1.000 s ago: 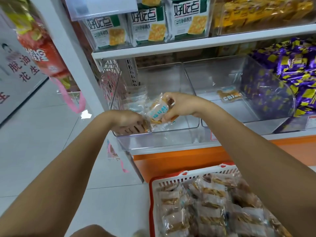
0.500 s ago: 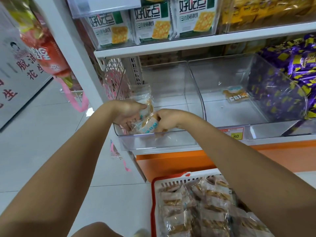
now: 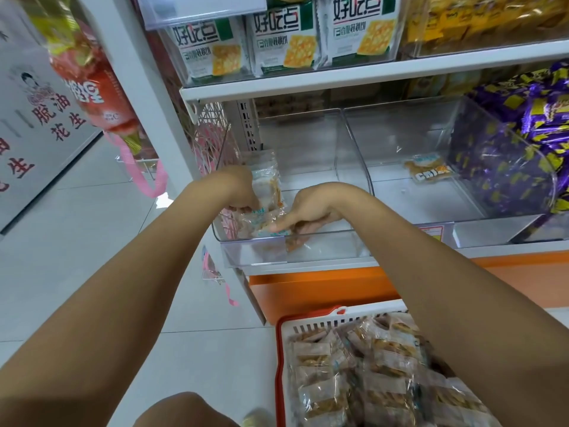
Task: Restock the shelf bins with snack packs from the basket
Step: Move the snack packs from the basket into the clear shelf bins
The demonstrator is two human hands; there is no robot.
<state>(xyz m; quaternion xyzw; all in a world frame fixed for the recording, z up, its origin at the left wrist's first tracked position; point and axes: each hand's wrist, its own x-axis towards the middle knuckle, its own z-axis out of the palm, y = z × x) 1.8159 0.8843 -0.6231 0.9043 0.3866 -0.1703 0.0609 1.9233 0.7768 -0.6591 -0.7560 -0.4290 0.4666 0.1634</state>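
A person's left hand (image 3: 243, 192) and right hand (image 3: 311, 211) both reach into a clear plastic shelf bin (image 3: 295, 251) at the left end of a white metal shelf (image 3: 369, 76). Inside the bin, several clear-wrapped snack packs (image 3: 265, 180) of tan biscuits stand on edge against the left wall. The left hand lies against them with its back to the camera and its fingers bent downward, though whether it grips them cannot be told. The right hand's fingers are stretched out fairly straight, pressing on a flat pack with a pale blue label (image 3: 272, 232) that lies just behind the bin's front wall. The two hands are near each other but apart. On the floor below the shelf stands a white slatted plastic basket with a red rim (image 3: 278, 365), heaped with more biscuit packs (image 3: 354, 386). The neighbouring clear bin (image 3: 400, 134) to the right holds a single small orange-and-blue packet (image 3: 429, 171), and beyond it lie purple-and-yellow wrapped sweets (image 3: 529, 127). Green-and-white cracker boxes (image 3: 286, 38) line the shelf above. A red snack bag (image 3: 95, 87) hangs at the aisle end.
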